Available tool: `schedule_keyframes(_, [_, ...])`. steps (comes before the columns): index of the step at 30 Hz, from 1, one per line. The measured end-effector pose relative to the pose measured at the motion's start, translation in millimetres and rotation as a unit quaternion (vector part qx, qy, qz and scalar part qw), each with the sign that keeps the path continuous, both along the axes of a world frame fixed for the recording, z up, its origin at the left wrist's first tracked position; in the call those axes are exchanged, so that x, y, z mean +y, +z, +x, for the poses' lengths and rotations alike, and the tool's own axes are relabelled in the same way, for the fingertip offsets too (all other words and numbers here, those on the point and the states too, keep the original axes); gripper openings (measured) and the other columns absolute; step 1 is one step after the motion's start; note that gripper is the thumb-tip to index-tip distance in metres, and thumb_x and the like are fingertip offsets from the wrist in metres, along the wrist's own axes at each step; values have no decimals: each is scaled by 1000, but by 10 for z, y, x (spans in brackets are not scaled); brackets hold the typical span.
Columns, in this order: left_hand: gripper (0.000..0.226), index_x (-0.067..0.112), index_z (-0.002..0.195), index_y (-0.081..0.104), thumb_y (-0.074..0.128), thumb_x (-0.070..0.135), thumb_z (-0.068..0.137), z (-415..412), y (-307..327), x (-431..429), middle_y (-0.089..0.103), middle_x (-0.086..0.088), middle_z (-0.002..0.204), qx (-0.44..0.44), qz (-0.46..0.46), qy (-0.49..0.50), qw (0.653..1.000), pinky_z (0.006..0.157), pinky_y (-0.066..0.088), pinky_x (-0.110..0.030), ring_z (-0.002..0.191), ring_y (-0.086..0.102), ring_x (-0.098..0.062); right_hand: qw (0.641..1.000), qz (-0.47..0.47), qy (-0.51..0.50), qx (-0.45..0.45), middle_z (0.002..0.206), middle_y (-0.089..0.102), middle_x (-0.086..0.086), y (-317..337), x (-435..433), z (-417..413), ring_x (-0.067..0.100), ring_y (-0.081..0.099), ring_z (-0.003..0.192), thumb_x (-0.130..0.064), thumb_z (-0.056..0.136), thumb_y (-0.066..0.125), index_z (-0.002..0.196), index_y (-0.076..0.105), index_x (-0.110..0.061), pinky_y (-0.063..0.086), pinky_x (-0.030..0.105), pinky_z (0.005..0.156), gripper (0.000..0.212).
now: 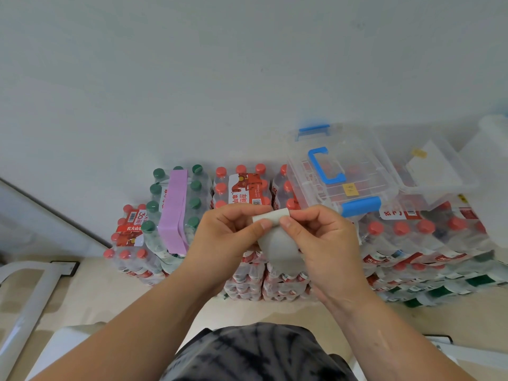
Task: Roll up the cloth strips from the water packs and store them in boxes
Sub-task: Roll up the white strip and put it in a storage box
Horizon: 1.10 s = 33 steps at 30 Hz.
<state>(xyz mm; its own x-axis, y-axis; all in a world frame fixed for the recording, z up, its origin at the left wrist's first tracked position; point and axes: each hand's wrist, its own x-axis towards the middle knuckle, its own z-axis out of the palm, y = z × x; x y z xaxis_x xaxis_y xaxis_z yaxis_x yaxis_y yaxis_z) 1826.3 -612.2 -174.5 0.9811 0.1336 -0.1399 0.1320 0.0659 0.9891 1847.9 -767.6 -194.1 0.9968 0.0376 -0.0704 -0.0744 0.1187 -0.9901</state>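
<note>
Currently left hand [228, 237] and right hand [321, 240] pinch the grey cloth strip [277, 247]; keep turns tight, edges flush; clear box [365, 169] at 1 o'clock.

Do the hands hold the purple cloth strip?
No, the left hand and right hand pinch a grey cloth strip; the purple strip lies on bottles.
</note>
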Motion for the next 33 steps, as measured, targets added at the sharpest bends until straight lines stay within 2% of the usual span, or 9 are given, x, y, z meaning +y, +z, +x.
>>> schedule_keyframes(2, [20, 17, 96, 79, 75, 14, 76, 3, 1, 7, 73, -21, 94, -10, 4, 3, 1000, 74, 61, -36, 89, 71, -35, 1000, 14, 11, 5, 86, 78, -1, 16, -11, 1, 10, 73, 80, -11, 83, 78, 89, 73, -15, 58, 22, 70, 8])
schedule_keyframes(6, [20, 19, 89, 80, 75, 12, 72, -4, -8, 4, 76, -15, 90, -21, -10, -2, 1000, 72, 59, -30, 84, 73, -24, 999, 31, 20, 23, 82, 77, 3, 56, -12, -3, 12, 72, 74, -27, 75, 77, 92, 71, -11, 58, 23, 61, 24])
schedule_keyframes(10, [20, 22, 83, 80, 76, 8, 69, -11, -20, 4, 78, -8, 89, -16, -28, -7, 999, 70, 58, -27, 85, 74, -20, 999, 11, 24, 24, 83, 77, 1, 28, -9, 20, 9, 72, 76, -14, 83, 77, 92, 71, -12, 57, 20, 66, 11])
schedule_keyframes(14, [22, 16, 94, 79, 76, 17, 72, -11, -5, 13, 75, -20, 93, -1, -11, -15, 1000, 74, 61, -45, 86, 72, -34, 1000, 14, 19, 14, 86, 77, 0, 3, -31, 18, 8, 71, 79, -9, 85, 76, 87, 73, -14, 58, 21, 70, 7])
schedule_keyframes(20, [23, 14, 98, 78, 74, 21, 76, 12, 19, 10, 77, -14, 91, 15, 19, -15, 1000, 70, 61, -38, 86, 73, -31, 999, 13, 34, 24, 85, 77, 2, -12, -46, 41, 12, 72, 79, -8, 85, 76, 88, 71, -14, 58, 24, 69, 8])
schedule_keyframes(25, [22, 16, 92, 79, 77, 17, 71, 18, -25, 31, 77, -11, 92, -3, 31, -10, 999, 79, 60, -43, 93, 71, -35, 998, -5, 53, 18, 77, 75, 9, 75, -65, 62, 19, 69, 70, -32, 73, 78, 86, 70, -10, 59, 32, 65, 27])
schedule_keyframes(27, [24, 12, 94, 78, 76, 13, 70, 12, -26, 39, 77, -11, 95, -1, 20, -12, 1000, 80, 61, -38, 95, 72, -33, 998, -15, 60, 23, 73, 73, 8, 77, -73, 76, 19, 67, 66, -26, 78, 80, 84, 69, -11, 55, 34, 60, 20])
schedule_keyframes(30, [25, 15, 97, 78, 75, 12, 73, 3, 2, 29, 76, -17, 96, 3, 1, -20, 1000, 77, 61, -36, 91, 73, -31, 998, -11, 61, 22, 66, 70, -3, 55, -90, 95, 7, 63, 61, -11, 82, 80, 81, 68, -13, 52, 22, 57, 12])
schedule_keyframes(33, [20, 19, 94, 79, 73, 15, 76, 11, 25, 12, 76, -17, 92, 15, -11, -12, 1000, 68, 60, -32, 83, 74, -28, 999, -23, 47, 1, 75, 74, -2, 42, -91, 86, 10, 70, 70, -10, 80, 81, 78, 69, -16, 58, 24, 66, 14])
